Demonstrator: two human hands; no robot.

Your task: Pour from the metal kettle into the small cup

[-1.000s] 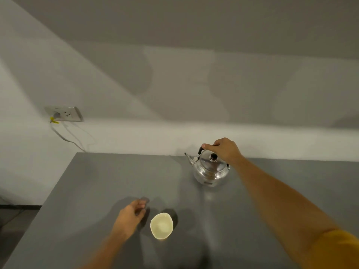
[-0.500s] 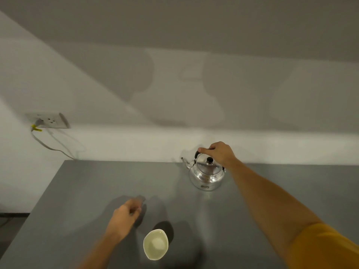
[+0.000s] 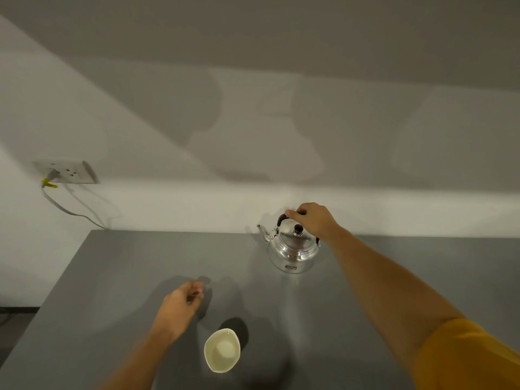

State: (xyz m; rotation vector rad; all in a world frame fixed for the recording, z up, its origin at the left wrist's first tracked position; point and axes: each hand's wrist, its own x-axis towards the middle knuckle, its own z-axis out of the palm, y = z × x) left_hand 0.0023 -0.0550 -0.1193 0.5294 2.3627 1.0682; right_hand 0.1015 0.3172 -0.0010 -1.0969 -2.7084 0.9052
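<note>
A shiny metal kettle [image 3: 292,250] with a black lid knob stands upright near the far edge of the grey table [image 3: 126,277], its spout pointing left. My right hand [image 3: 312,220] is closed around the kettle's black top handle. A small cream cup [image 3: 222,350] stands near the table's front, its inside pale. My left hand [image 3: 180,308] hovers just left of and beyond the cup, fingers loosely curled, holding nothing and not touching the cup.
The table's left edge runs diagonally down to the lower left, with dark floor [image 3: 14,313] beyond it. A wall socket [image 3: 66,171] with a plugged grey cable sits on the white wall at left. The wall rises directly behind the kettle.
The view has shifted, so the cup sits lower in frame. My right hand stays on the kettle handle. My left hand has drawn slightly away from the cup.
</note>
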